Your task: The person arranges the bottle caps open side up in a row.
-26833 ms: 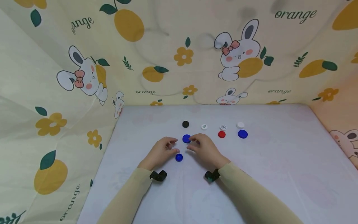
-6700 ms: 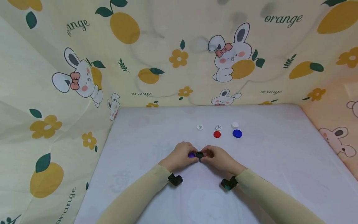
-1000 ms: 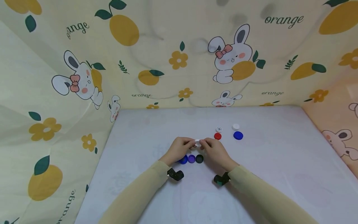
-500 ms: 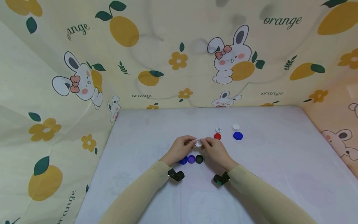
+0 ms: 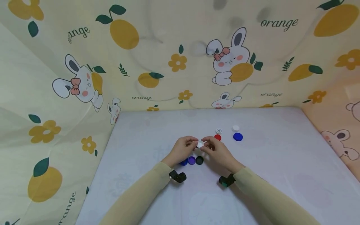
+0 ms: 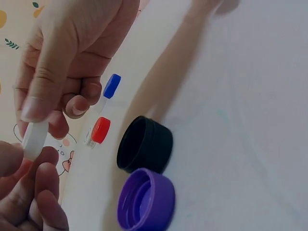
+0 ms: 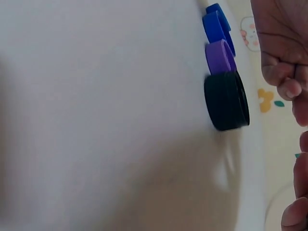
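Observation:
Between both hands, above the table, is a small white bottle cap (image 5: 200, 144). My left hand (image 5: 181, 150) pinches it between thumb and fingers; in the left wrist view the cap (image 6: 35, 140) is tilted on edge. My right hand (image 5: 220, 153) has its thumb and index finger at the cap's opposite rim. Just nearer to me lies a touching row of caps: blue (image 5: 184, 162), purple (image 5: 191, 160) and black (image 5: 199, 160). The purple cap (image 6: 163, 202) has its hollow side showing. My left hand partly hides the row's left end, where the right wrist view shows another blue cap (image 7: 217, 12).
Behind the right hand lie a patterned white cap (image 5: 218, 131) and a red cap (image 5: 217, 137). Farther right are a plain white cap (image 5: 235, 128) and a blue cap (image 5: 237, 137). A printed cloth (image 5: 168, 90) rises behind the white table (image 5: 270, 168).
The blue, purple and black caps have come together in a row. One white cap has left the back and is in my hands. Over the last half second, my right fingers have spread slightly.

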A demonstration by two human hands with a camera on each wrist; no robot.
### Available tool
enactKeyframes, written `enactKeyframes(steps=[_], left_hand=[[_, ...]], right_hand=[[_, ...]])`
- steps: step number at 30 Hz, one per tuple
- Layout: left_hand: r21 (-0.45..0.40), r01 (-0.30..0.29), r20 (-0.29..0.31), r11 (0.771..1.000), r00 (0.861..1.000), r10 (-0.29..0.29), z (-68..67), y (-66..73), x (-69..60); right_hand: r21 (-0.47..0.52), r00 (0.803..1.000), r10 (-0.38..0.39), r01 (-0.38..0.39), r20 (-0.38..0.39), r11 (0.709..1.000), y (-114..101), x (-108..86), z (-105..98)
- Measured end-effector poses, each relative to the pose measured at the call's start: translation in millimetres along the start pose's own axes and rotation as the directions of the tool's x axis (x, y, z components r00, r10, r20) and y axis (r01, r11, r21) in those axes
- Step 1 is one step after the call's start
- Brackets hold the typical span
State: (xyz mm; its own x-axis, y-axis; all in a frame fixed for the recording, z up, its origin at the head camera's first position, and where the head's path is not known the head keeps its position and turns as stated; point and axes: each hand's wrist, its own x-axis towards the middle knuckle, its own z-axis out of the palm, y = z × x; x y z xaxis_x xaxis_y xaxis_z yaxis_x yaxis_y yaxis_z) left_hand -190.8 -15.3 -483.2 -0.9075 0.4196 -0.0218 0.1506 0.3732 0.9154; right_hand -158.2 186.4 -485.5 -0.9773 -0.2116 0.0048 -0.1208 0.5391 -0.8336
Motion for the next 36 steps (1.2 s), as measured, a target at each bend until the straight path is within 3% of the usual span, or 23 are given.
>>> enactKeyframes(steps=[10,19,23,27,36], left_hand=[[0.07,-0.031,0.096,0.997,0.995,0.025,9.3,4.1,-3.0],[0.186,-0.077,0.131,0.98,0.99,0.053,20.5,6.9,-2.5],[0.315,-0.141,0.161,0.939,0.982,0.093,24.7,4.4,-2.9],[0.447,-0.216,0.204,0.868,0.969,0.137,29.1,1.6,-4.2],[0.57,-0.224,0.253,0.79,0.963,0.09,35.8,0.0,-9.4]], right_hand=[[-0.039,1.0,0.019,-0.019,-0.001,0.999,10,-8.1,-8],[-0.082,1.0,0.024,-0.023,0.007,0.996,17,-17.0,-14],[-0.1,0.999,0.026,-0.024,0.02,0.995,22,-20.3,-15],[-0.135,0.999,0.022,-0.019,0.026,0.991,26,-23.4,-17],[-0.182,0.995,0.046,-0.029,0.093,0.983,28,-28.6,-17]])
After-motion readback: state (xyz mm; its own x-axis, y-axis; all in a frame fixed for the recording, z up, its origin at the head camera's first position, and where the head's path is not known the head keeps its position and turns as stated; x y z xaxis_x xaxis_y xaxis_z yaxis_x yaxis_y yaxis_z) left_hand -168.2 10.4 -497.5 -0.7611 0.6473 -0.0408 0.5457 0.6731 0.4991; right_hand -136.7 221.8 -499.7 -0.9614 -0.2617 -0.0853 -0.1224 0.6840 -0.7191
